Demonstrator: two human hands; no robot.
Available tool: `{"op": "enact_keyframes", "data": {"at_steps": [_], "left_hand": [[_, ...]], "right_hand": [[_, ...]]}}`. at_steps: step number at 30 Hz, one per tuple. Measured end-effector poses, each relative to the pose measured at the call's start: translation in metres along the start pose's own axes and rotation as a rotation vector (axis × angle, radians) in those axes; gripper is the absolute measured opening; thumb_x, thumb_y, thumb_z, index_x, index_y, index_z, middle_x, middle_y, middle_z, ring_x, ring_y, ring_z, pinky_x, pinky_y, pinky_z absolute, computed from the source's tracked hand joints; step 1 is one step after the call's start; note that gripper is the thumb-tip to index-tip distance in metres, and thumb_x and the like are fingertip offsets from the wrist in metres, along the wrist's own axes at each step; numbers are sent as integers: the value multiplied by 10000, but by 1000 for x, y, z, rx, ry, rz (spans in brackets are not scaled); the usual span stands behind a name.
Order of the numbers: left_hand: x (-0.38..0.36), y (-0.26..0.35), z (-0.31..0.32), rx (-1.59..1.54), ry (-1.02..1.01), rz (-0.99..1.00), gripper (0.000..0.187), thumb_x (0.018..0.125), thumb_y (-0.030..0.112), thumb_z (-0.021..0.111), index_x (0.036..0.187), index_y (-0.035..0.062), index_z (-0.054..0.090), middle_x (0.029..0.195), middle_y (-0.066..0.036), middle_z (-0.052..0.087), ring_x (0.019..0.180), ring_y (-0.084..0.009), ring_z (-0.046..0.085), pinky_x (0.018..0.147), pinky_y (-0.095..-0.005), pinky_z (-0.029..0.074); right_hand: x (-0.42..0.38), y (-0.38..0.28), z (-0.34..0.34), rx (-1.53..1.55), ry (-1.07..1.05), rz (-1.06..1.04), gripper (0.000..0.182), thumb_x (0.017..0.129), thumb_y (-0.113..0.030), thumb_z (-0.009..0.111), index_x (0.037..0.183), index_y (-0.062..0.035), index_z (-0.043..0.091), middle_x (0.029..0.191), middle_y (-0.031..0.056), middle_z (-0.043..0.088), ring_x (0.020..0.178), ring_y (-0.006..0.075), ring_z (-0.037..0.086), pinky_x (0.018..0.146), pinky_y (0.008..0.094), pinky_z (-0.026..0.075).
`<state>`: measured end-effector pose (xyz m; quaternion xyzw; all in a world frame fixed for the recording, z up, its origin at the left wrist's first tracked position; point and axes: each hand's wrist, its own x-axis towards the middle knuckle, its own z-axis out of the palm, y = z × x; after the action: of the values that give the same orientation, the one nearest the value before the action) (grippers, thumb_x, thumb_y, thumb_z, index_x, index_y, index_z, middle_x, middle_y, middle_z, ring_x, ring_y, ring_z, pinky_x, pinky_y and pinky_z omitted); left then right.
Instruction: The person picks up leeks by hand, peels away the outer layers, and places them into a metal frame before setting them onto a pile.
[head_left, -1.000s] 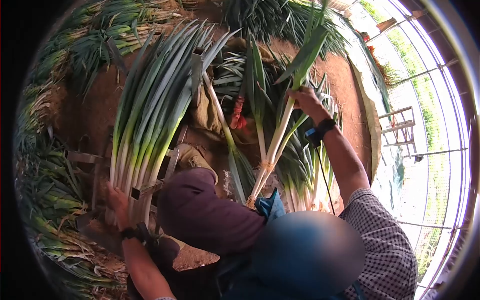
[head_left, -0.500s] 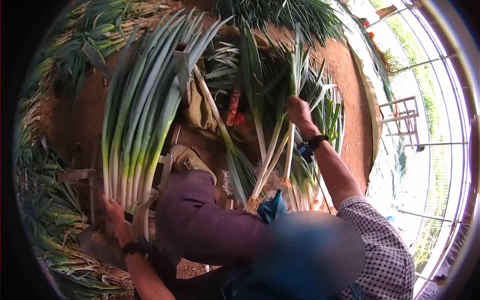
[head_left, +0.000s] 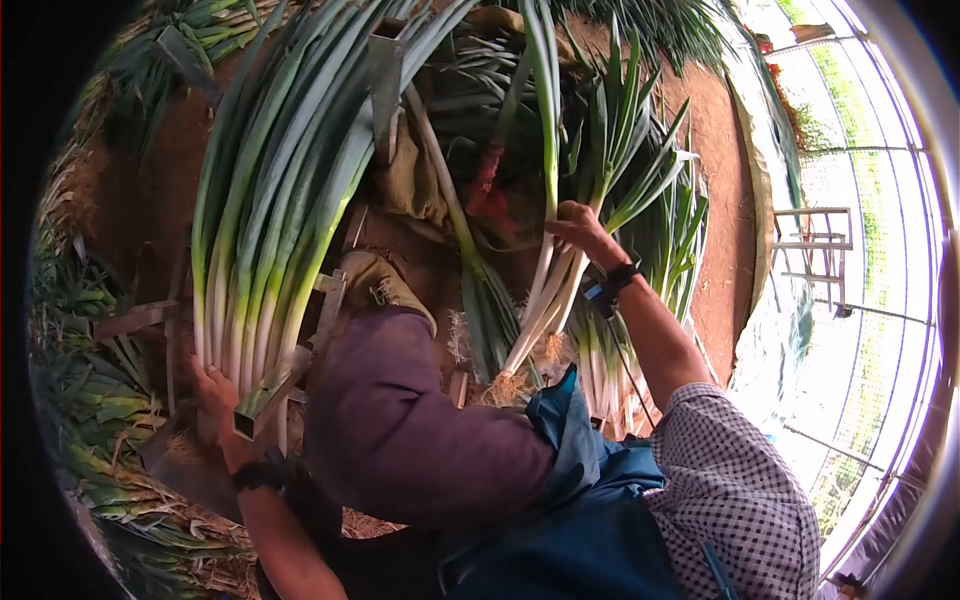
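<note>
A bundle of long green onions (head_left: 262,250) stands on the left, white ends down and dark leaves fanning upward, set within a metal frame (head_left: 270,395). Low at the bundle's left side, my left hand (head_left: 213,402) rests with fingers stretched out against the white ends. Over on the right, my right hand (head_left: 583,232) closes around the pale stems of a few long green onions (head_left: 543,285). Their roots (head_left: 505,388) hang near my knee, and their leaves rise above the hand. Part of the grip is hidden behind the fingers.
More green onions (head_left: 600,370) lie just right of my knee (head_left: 375,370). Heaps of onions (head_left: 90,400) line the left side, and another pile (head_left: 640,25) lies at the back. Upright metal posts (head_left: 386,90) rise beside the bundle. A netted wall (head_left: 860,250) runs along the right.
My right hand has moved a little down and left, and the stems it holds now cross closer together. My left hand stays at the bundle's base. The camera view has shifted slightly.
</note>
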<state>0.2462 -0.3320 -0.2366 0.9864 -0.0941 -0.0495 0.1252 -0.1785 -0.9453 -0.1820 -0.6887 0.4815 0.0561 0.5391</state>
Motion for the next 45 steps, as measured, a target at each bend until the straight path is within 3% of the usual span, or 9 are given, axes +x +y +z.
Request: {"op": "enact_keyframes", "data": {"at_steps": [12,17,21,24,26,28,32,38,45], "left_hand": [[35,-56,40,-63,49,-24,511,994,227,444,1476,67,391,1388,-269,519,1262,-432,508,1030,-476,423],[38,-57,31,-119,42,31,509,998,218,446,1481,69,382,1401,-260,506,1272,-416,500,1038,-465,416],[22,-57,14,-110,7,38,507,1002,210,447,1485,71,376,1411,-252,496,1280,-404,493,1044,-457,411],[11,-57,1,-95,-5,40,507,1005,204,448,1487,72,371,1419,-247,488,1286,-394,488,1049,-450,406],[11,-57,-2,-90,-10,48,506,1006,201,448,1489,72,367,1424,-243,483,1290,-388,485,1052,-446,404],[7,-55,-6,-84,-10,46,506,1008,197,449,1491,73,364,1429,-240,478,1294,-382,482,1055,-441,401],[5,-59,-8,-89,-7,47,505,1012,189,450,1495,74,357,1440,-232,468,1302,-369,475,1062,-432,396],[1,-60,-5,-107,-7,57,505,1017,178,452,1501,76,347,1455,-221,452,1314,-350,465,1071,-419,387],[-4,-66,-6,-127,4,76,505,1024,165,454,1508,79,336,1473,-209,435,1327,-329,454,1083,-404,378]], "right_hand": [[-31,-7,-44,289,94,-274,193,899,-129,658,995,36,632,781,50,659,680,134,661,629,295,572],[-165,111,-114,101,472,-73,236,902,-213,658,942,19,680,763,64,663,655,142,646,563,295,546],[-300,272,-110,118,560,550,194,882,-200,675,866,-7,685,713,60,661,568,132,616,497,310,545],[-309,352,-81,-827,205,-107,400,842,-324,753,994,40,689,917,141,696,839,196,674,737,346,567],[-283,278,-56,-313,514,402,414,775,-359,779,905,18,669,907,126,692,910,194,647,766,347,519],[-249,284,-44,-147,756,263,461,732,-418,791,883,-4,660,847,148,680,807,265,637,711,386,507],[-231,275,-56,-493,575,254,362,794,-339,778,678,-34,621,625,65,603,613,175,584,589,360,465],[-290,207,-84,883,27,333,351,960,-321,654,1112,-4,646,948,87,685,828,203,677,836,356,564],[-166,158,-83,1092,212,67,323,1038,-324,521,1061,-5,561,924,120,613,797,219,603,738,395,528]]}}
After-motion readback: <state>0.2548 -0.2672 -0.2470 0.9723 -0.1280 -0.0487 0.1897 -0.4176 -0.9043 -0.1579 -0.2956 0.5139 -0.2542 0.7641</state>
